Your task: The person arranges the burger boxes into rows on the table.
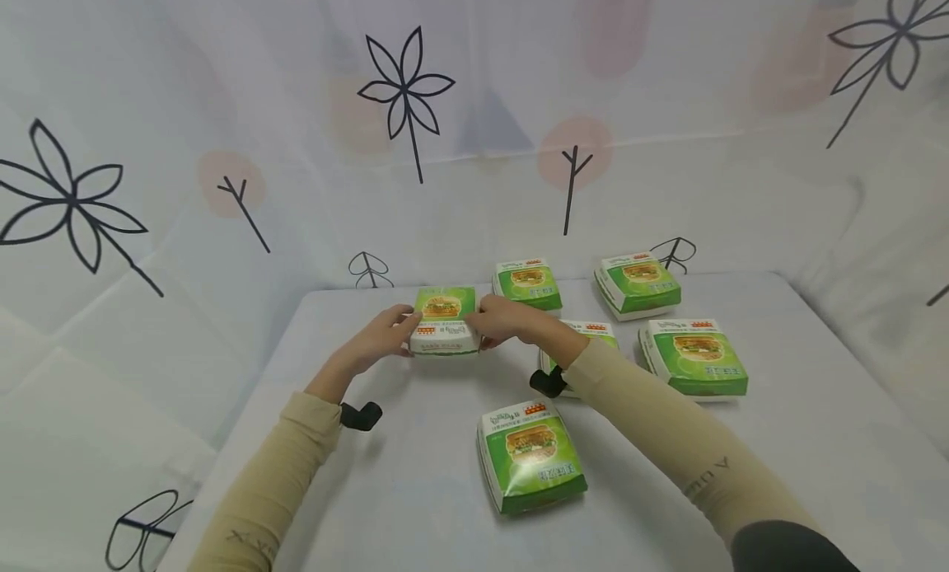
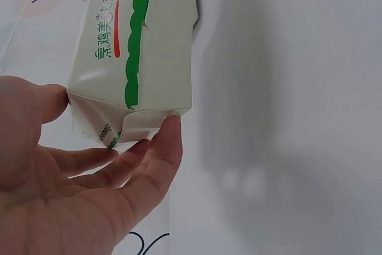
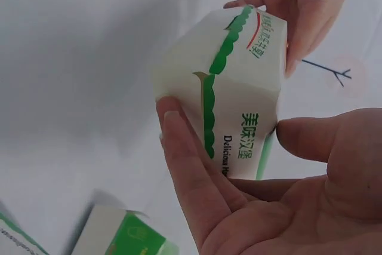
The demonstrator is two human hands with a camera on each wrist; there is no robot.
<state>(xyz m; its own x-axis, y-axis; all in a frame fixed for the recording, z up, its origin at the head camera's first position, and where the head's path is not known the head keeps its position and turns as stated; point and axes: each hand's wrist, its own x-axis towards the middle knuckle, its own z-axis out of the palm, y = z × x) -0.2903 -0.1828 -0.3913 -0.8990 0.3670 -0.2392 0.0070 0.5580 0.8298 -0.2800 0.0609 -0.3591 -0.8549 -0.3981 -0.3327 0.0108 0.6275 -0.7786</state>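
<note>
A green and white burger box [image 1: 443, 323] with a burger picture on its lid is held between both hands, raised over the table's far left part. My left hand [image 1: 381, 339] grips its left side, thumb on the top edge and fingers [image 2: 166, 153] under the lower edge. On the opposite side my right hand [image 1: 511, 319] grips it the same way, with fingers [image 3: 182, 147] along the bottom and the thumb at the top edge. In the left wrist view the box's [image 2: 131, 40] white side bears green and red print, and its shadow falls on the cloth.
Several similar burger boxes lie on the white table [image 1: 385, 489]: one near the front [image 1: 530, 457], one at the back [image 1: 528, 282], one at the back right [image 1: 638, 283], one at the right [image 1: 695, 358]. Another box [image 1: 593, 330] is partly hidden by my right forearm. A patterned cloth [image 1: 474, 102] hangs behind.
</note>
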